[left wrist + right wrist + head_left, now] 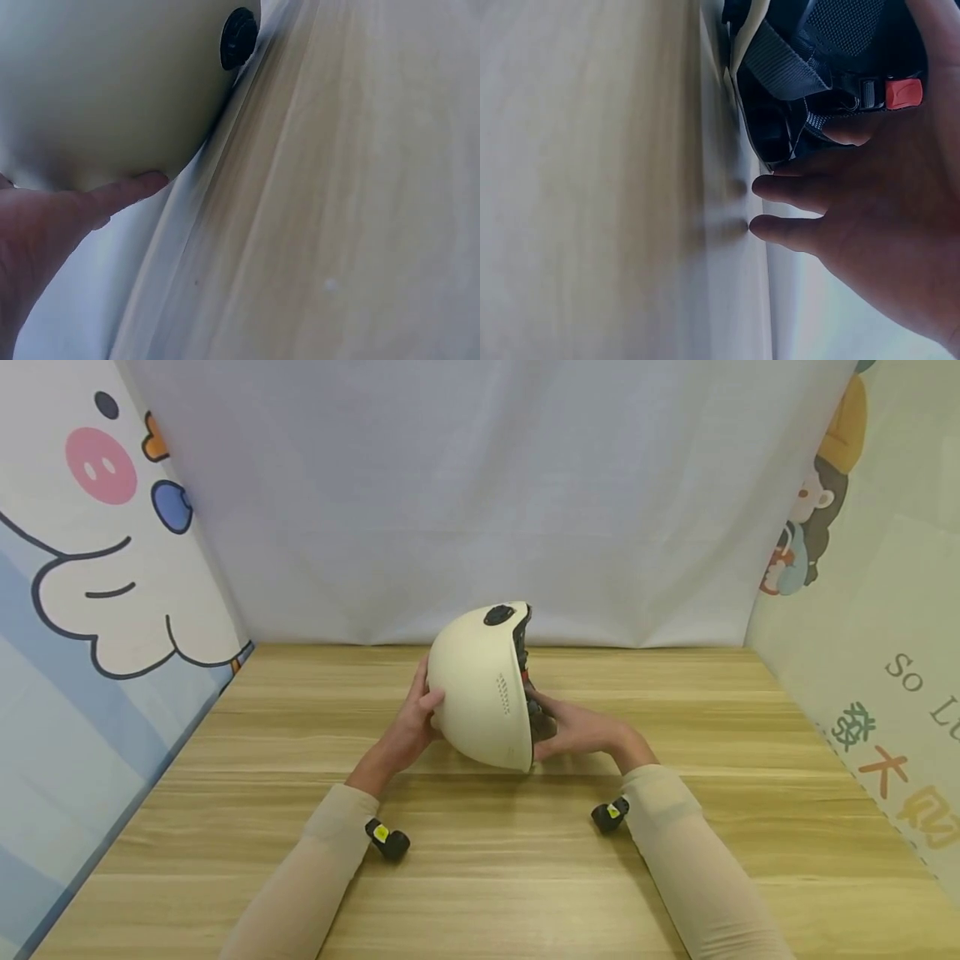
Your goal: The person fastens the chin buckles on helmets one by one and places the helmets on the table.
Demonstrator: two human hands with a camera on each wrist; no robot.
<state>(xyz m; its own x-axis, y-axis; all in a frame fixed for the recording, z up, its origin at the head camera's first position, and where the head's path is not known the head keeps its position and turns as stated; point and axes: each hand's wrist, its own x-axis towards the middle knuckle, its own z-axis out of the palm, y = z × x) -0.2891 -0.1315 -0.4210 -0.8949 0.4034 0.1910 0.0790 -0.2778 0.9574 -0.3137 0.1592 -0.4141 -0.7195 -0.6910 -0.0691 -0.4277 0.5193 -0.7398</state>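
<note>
A cream helmet (476, 693) is tipped sideways between the two hands, its dome to the left and its opening to the right. My left hand (412, 714) holds the rounded crown, thumb on the near side and fingers round the back. At the open side, my right hand (581, 727) grips the lower rim, some fingers reaching into the dark interior. In the right wrist view, a black strap (787, 64) and a red buckle piece (904, 94) show inside the helmet, while two fingers stick out past the rim. A round black vent (238, 39) marks the shell.
The helmet is over a light wood-grain table (480, 877). A white curtain (480, 502) hangs along the table's back edge. Printed cartoon panels stand on the left (97, 568) and right (862, 635). Small black cameras sit on both wrists.
</note>
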